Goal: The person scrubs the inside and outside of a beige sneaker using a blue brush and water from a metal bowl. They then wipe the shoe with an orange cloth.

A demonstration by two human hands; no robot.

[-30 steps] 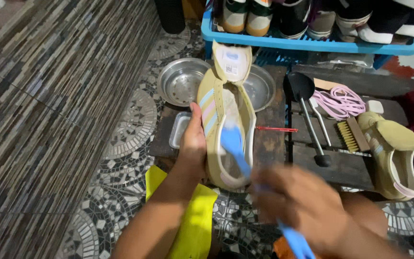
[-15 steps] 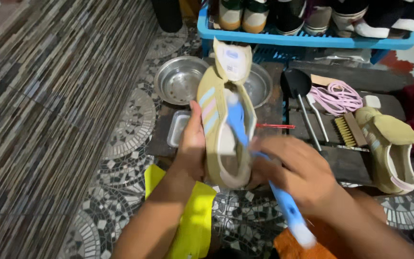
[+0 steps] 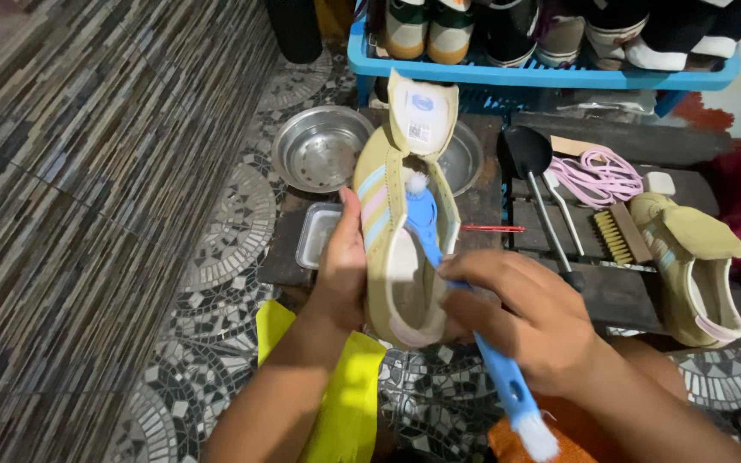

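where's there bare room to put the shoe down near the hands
Bare patterned floor tiles lie left of the left hand, below the steel bowl. The dark boards between the ladle and the second shoe show a small gap. Around the pink laces and scrub brush it is crowded.

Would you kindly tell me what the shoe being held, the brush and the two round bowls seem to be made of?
Shoe: tan, matte and slightly fuzzy, so probably suede or a soft fabric; pale smooth stripes on its side. Brush: glossy blue handle, likely plastic, with white bristles at both ends. Bowls: silvery with bright reflections, apparently stainless steel. The left hand holds the shoe; the right hand grips the brush.
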